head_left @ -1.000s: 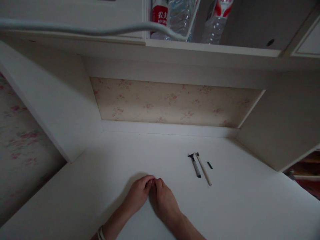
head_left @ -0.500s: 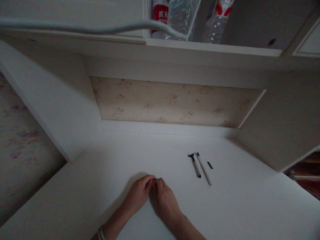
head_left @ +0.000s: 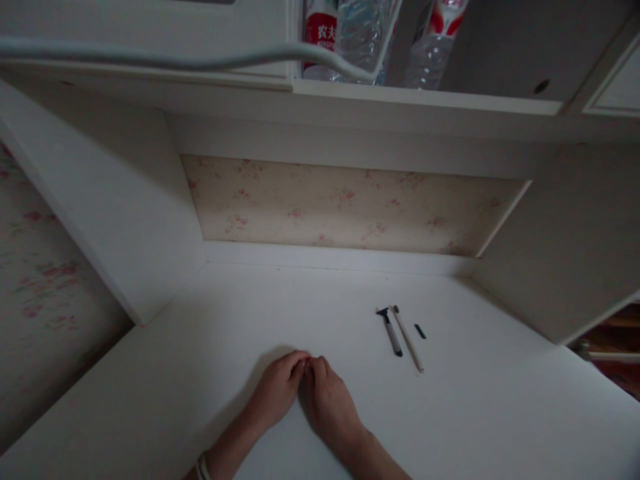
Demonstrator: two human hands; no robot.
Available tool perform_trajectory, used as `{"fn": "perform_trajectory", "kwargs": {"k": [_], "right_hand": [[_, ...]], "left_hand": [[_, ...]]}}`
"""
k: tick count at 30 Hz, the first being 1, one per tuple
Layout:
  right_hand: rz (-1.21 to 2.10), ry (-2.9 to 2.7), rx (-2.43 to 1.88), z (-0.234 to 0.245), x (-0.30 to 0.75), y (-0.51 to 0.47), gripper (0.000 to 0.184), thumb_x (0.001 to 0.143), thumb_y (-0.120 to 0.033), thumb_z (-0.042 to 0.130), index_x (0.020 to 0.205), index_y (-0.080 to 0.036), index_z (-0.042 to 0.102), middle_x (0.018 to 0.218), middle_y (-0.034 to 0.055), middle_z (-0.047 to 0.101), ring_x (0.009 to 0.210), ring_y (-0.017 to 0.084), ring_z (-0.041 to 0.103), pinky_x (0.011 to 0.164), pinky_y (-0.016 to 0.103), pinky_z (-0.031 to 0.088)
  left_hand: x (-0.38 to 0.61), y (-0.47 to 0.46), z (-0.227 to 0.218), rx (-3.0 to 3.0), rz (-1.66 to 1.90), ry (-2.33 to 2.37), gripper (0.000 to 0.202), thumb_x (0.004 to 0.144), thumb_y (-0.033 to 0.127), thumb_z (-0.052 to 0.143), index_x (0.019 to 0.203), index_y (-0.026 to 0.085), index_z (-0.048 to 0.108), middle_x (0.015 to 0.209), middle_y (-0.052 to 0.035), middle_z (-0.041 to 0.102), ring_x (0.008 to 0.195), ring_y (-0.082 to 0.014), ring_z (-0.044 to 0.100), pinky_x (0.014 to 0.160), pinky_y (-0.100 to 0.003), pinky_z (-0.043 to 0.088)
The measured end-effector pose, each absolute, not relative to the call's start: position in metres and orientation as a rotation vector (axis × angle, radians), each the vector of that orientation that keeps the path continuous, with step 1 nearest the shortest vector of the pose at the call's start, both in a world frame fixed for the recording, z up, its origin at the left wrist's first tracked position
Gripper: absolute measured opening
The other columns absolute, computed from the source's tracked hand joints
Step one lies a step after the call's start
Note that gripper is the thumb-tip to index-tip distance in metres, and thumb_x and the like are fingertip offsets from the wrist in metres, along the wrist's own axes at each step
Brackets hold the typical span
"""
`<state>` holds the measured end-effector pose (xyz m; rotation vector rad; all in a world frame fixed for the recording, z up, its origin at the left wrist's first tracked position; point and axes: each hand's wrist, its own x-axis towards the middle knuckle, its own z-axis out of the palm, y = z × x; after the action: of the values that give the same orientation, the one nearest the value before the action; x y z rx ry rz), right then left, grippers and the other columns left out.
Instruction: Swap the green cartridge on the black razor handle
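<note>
Near the front middle of the white desk [head_left: 240, 300], my left hand [head_left: 280, 387] and my right hand [head_left: 327, 400] meet at the fingertips. Both have their fingers curled in and pressed together. Whatever they pinch between them is hidden or too small to name. To the right of my hands lies a razor [head_left: 392, 333] with a black head and grey handle. Beside it, almost parallel, rests a pale toothbrush [head_left: 409, 340] with a dark brush end. A short dark strip [head_left: 420, 331] lies just right of the toothbrush.
Above the desk, an open shelf [head_left: 425, 97] holds several plastic bottles [head_left: 320, 30]. A pale cable or tube [head_left: 150, 55] crosses in front of the cupboard. Side panels [head_left: 115, 200] stand left and right, with flowered wallpaper [head_left: 345, 203] at the back.
</note>
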<state>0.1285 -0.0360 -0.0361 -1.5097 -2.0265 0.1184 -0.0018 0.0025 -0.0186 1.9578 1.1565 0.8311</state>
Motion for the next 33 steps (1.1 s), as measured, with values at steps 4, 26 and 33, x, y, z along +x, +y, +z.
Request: {"fn": "perform_trajectory", "kwargs": {"k": [4,26,33], "right_hand": [[0.087,-2.037,-1.507,-0.0356,0.1280,-0.0360,0.014,0.088,-0.006,0.038,0.093,-0.016,0.047,0.079,0.0049,0.058,0.064,0.017,0.059,0.056,0.025,0.044],[0.093,-2.040,-1.497,-0.0334,0.1276,-0.0364,0.015,0.088,-0.006,0.035,0.091,-0.017,0.046,0.080,0.0060,0.059,0.064,0.017,0.060,0.056,0.024,0.044],[0.149,-2.019,-1.542,-0.0346,0.1263,-0.0362,0.014,0.089,-0.007,0.036,0.092,-0.016,0.046,0.080,0.0062,0.059,0.065,0.019,0.061,0.056,0.026,0.045]], "left_hand": [[-0.0017,0.0018,-0.0177,1.961,0.847,1.161,0.029,0.089,0.026,0.037,0.099,0.021,0.065,0.097,-0.0045,0.068,0.090,-0.0171,0.061,0.084,-0.027,0.046],[-0.0004,0.0006,-0.0136,1.949,0.862,1.199,0.027,0.088,0.024,0.040,0.097,0.021,0.065,0.096,-0.0047,0.068,0.090,-0.0175,0.061,0.082,-0.026,0.045],[0.0006,0.0005,-0.0129,1.946,0.865,1.199,0.026,0.087,0.023,0.040,0.093,0.021,0.065,0.092,-0.0041,0.069,0.086,-0.0176,0.061,0.081,-0.027,0.046]]}}
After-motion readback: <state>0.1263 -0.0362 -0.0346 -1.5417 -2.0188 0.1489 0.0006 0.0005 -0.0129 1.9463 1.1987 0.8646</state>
